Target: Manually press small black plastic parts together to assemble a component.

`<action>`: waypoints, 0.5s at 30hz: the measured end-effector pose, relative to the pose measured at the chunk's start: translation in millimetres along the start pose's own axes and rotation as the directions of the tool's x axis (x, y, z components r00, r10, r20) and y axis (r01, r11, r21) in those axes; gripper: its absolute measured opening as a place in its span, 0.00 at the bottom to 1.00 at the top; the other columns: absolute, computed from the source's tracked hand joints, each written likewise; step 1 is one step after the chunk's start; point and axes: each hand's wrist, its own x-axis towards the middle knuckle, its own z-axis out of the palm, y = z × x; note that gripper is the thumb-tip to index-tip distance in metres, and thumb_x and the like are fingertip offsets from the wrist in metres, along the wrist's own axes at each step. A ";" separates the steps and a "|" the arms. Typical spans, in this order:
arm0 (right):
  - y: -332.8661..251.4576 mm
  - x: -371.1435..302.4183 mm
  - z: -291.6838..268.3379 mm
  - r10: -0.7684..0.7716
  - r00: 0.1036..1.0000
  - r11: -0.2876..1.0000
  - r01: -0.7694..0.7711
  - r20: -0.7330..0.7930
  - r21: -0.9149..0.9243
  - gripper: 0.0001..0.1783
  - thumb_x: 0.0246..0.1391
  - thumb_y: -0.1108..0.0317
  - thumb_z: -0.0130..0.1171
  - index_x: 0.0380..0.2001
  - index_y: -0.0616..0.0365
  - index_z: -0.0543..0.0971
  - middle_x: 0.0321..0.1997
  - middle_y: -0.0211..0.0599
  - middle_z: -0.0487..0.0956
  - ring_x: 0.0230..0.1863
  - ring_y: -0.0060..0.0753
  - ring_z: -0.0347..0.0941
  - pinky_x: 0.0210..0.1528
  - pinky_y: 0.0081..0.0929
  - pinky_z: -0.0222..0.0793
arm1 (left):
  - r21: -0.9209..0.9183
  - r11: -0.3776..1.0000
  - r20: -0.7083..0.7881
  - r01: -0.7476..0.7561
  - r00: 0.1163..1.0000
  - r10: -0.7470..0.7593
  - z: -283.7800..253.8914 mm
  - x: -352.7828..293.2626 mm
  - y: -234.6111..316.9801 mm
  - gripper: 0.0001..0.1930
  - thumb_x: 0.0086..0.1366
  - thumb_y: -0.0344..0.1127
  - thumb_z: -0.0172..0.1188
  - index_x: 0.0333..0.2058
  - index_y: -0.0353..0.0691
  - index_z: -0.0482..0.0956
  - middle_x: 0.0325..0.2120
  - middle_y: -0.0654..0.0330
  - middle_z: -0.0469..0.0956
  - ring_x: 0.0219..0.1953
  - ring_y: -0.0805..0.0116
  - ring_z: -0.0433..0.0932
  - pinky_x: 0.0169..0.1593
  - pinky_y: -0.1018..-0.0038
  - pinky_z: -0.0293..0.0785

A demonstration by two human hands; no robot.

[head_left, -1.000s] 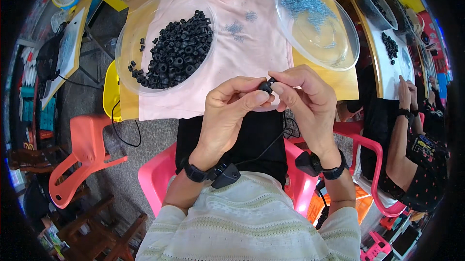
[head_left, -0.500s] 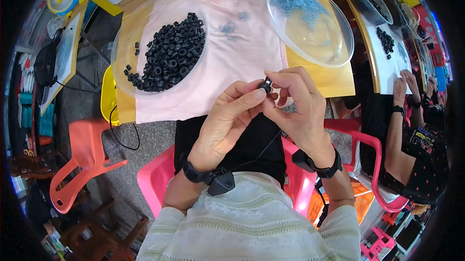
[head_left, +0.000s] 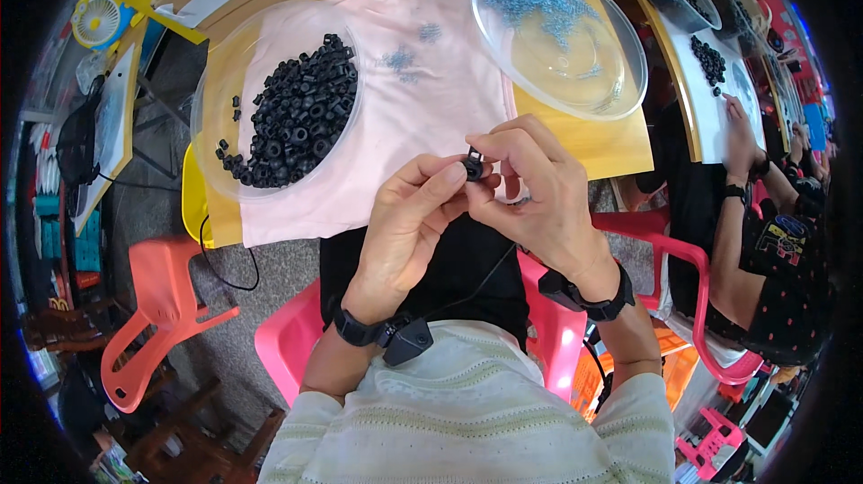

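Both the left hand (head_left: 409, 223) and right hand (head_left: 539, 192) pinch one small black ring-shaped rubber part (head_left: 474, 167) at their closed fingertips; which way its axis points is too small to tell.

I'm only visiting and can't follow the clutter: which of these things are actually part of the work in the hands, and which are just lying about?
In use:
- small black ring, pinched between left hand and right hand
- clear bowl of black rings
- clear dish of small blue bits
- pink cloth

Lying about:
- orange plastic chair
- small fan
- black cable
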 end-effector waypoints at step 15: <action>17.7 3.7 5.3 0.030 0.997 0.999 -0.031 0.075 0.011 0.20 0.42 0.79 0.67 0.41 0.64 0.76 0.35 0.41 0.75 0.33 0.39 0.76 0.33 0.29 0.73 | 0.055 0.998 -0.081 0.002 0.997 0.002 -11.4 11.3 3.8 0.07 0.67 0.28 0.57 0.41 0.31 0.77 0.37 0.53 0.81 0.39 0.65 0.82 0.46 0.68 0.82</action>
